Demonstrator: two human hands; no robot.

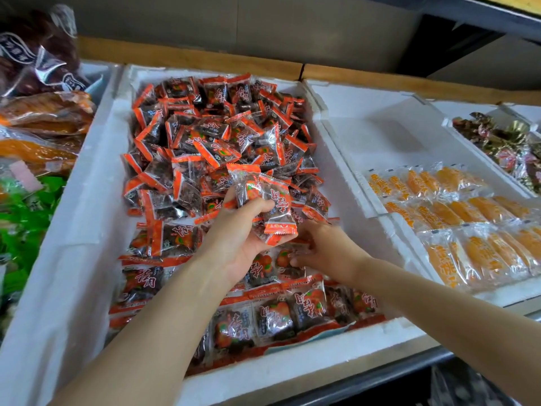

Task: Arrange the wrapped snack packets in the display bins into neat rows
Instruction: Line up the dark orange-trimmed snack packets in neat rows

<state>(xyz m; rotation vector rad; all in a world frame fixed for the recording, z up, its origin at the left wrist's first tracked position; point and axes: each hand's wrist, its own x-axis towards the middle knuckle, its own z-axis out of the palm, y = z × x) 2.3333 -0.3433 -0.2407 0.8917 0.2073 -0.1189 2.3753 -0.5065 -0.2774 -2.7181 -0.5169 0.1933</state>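
Observation:
A white foam bin (87,218) holds many small packets with orange ends and dark fruit inside. At its far end they lie in a loose heap (216,136); along the near edge they sit in flat rows (278,315). My left hand (234,235), palm up over the middle of the bin, grips a bunch of these packets (263,200). My right hand (325,247) reaches in just right of it, its fingers curled down on a packet lying in the bin (285,257).
To the right, another foam bin (366,136) holds rows of yellow-orange packets (456,218). A further bin of gold-wrapped sweets (497,142) sits at the far right. Bags of orange and green snacks (38,142) crowd the left side. A wooden ledge runs behind.

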